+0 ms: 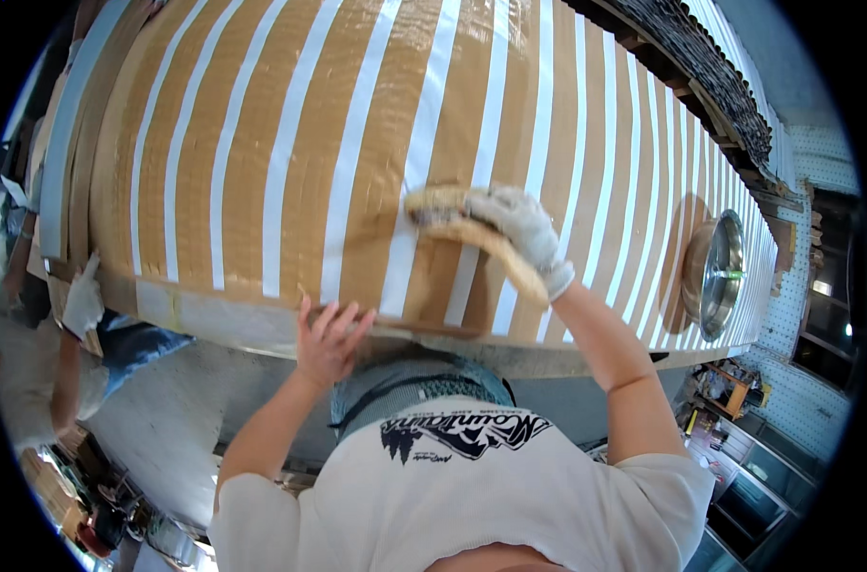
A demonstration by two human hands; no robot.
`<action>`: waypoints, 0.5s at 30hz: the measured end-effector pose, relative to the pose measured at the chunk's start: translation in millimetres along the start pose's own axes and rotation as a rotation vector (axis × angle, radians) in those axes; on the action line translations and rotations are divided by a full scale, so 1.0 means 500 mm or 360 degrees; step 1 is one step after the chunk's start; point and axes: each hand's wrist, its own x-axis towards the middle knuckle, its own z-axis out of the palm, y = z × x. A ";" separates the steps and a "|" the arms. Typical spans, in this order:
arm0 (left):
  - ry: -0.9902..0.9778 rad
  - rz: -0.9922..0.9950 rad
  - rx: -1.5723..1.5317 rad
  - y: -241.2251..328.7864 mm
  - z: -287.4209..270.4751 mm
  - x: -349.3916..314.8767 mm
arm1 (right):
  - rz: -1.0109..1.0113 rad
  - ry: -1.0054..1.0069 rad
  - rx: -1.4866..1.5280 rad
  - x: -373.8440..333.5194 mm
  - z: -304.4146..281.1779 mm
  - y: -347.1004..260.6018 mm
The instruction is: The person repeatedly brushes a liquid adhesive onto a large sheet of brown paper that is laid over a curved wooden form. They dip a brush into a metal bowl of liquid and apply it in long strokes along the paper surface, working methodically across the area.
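In front of me spreads a long brown surface with white stripes [367, 172], its brown parts glossy as if wet around the middle. My right hand [521, 229], in a pale work glove, is closed round a wooden brush [505, 250]. The brush's head is slightly blurred and lies over a white stripe near the middle; I cannot tell whether it touches. My bare left hand [330, 336] rests on the near edge of the surface with its fingers apart, holding nothing.
A round metal basin [716, 286] stands on the striped surface to the right, with something greenish inside. Another person's gloved hand [83, 303] is at the left end, by long boards [76, 143]. A dark ridged strip [701, 71] runs along the far right edge.
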 end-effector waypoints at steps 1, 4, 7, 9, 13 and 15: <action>0.0008 0.0013 0.0007 -0.004 -0.001 -0.001 | -0.0085 -0.0004 -0.0027 -0.043 0.010 -0.025; 0.0015 -0.0015 -0.0003 -0.003 0.000 -0.011 | 0.0212 -0.0572 0.0232 -0.067 -0.056 -0.119; -0.0049 -0.0020 -0.0011 -0.004 -0.013 -0.009 | 0.0364 -0.0618 0.0403 -0.033 -0.046 -0.071; -0.0013 -0.0014 -0.0009 -0.006 -0.010 -0.009 | 0.0054 -0.0008 -0.0142 0.008 -0.001 -0.028; 0.0037 -0.0012 -0.0045 0.003 -0.009 -0.015 | -0.0038 0.0295 -0.0549 0.064 0.037 -0.065; 0.0069 -0.0016 -0.0068 -0.006 -0.007 -0.024 | 0.0491 0.0205 -0.0013 0.051 0.048 -0.157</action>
